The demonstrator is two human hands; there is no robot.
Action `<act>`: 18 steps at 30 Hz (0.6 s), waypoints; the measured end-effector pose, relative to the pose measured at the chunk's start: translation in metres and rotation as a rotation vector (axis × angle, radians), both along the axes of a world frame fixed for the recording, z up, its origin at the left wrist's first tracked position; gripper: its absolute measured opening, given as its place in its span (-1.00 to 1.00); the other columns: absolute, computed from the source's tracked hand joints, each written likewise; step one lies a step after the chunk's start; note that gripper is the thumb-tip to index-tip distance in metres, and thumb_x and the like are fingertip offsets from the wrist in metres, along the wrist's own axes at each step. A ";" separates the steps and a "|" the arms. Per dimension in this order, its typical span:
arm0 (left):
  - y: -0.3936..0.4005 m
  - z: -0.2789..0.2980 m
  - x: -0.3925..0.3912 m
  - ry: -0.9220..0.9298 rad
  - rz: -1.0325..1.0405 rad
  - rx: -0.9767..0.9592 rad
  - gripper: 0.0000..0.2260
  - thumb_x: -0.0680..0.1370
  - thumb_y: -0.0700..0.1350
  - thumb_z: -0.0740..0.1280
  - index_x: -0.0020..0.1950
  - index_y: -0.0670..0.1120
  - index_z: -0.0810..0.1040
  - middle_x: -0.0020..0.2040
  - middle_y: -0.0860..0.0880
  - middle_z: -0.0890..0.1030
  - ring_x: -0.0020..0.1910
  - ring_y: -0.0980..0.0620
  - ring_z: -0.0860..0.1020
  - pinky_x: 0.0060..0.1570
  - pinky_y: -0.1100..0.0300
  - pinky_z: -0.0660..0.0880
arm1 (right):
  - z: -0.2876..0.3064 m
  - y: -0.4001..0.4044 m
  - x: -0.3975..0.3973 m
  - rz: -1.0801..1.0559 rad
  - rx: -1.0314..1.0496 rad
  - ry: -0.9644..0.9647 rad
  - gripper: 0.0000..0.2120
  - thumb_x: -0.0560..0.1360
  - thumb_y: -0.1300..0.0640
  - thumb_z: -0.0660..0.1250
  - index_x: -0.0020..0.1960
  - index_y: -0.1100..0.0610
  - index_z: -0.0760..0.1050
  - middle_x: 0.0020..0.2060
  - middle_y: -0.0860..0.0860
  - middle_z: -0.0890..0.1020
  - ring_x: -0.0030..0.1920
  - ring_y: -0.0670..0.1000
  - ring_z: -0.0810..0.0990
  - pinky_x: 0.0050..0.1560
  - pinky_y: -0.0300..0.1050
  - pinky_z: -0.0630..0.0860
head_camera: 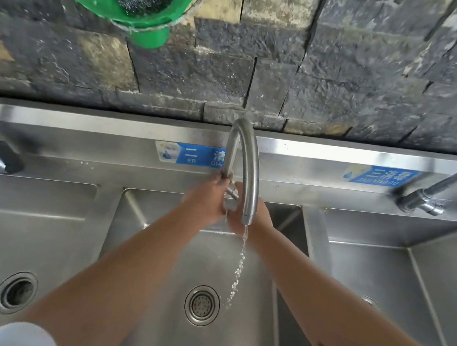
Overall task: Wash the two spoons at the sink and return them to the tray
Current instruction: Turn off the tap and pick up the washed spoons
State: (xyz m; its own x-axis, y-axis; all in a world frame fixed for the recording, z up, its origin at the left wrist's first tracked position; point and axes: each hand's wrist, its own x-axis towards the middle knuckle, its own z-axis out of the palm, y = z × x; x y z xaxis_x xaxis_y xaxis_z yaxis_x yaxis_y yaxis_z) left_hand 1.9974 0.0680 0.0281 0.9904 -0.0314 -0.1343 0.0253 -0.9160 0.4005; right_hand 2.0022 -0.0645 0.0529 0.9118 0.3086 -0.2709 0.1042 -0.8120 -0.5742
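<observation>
Both hands, left and right, are cupped together behind the faucet at 12 o'clock; spoons cannot be discerned, grip undetermined.
</observation>
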 end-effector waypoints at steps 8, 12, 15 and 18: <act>0.005 0.009 0.013 -0.031 0.096 0.167 -0.76 0.44 -0.16 0.35 0.10 -0.05 0.59 -0.05 -0.10 0.65 -0.15 -0.10 0.58 -0.21 0.10 0.50 | 0.012 0.005 0.010 0.149 -0.244 -0.068 -0.45 0.45 0.33 0.22 0.41 0.06 0.31 0.39 0.16 0.42 0.20 0.20 0.55 0.03 0.01 0.57; 0.004 0.010 0.012 -0.003 0.094 0.202 -0.74 0.45 -0.14 0.34 0.14 -0.03 0.58 -0.04 -0.09 0.63 -0.09 -0.12 0.60 -0.21 0.08 0.48 | 0.009 0.004 0.011 0.141 -0.235 -0.034 -0.35 0.46 0.32 0.21 0.51 0.14 0.12 0.31 0.18 0.49 0.22 0.19 0.54 0.05 -0.01 0.54; 0.003 0.011 0.008 0.063 0.093 0.200 -0.61 0.44 -0.17 0.37 0.27 -0.04 0.49 0.04 -0.11 0.61 -0.01 -0.14 0.60 -0.08 0.03 0.57 | 0.011 0.002 0.007 0.153 -0.223 0.019 -0.29 0.47 0.30 0.21 0.55 0.13 0.01 0.36 0.16 0.44 0.30 0.18 0.48 0.12 0.01 0.53; -0.002 0.013 0.004 0.108 0.075 0.211 -0.48 0.41 -0.13 0.40 0.36 -0.08 0.39 0.17 -0.10 0.57 0.09 -0.16 0.59 0.03 -0.04 0.58 | 0.015 -0.001 0.003 0.204 -0.237 0.012 -0.22 0.44 0.21 0.28 0.56 0.08 -0.01 0.45 0.13 0.33 0.32 0.15 0.46 0.13 -0.02 0.54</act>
State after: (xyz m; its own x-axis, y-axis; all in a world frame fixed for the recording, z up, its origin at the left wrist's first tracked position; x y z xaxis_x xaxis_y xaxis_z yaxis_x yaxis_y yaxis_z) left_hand 2.0011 0.0664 0.0411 0.9684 0.0822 -0.2353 0.1291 -0.9730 0.1914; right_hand 2.0047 -0.0652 0.0680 0.8338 0.4121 -0.3675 0.2735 -0.8864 -0.3734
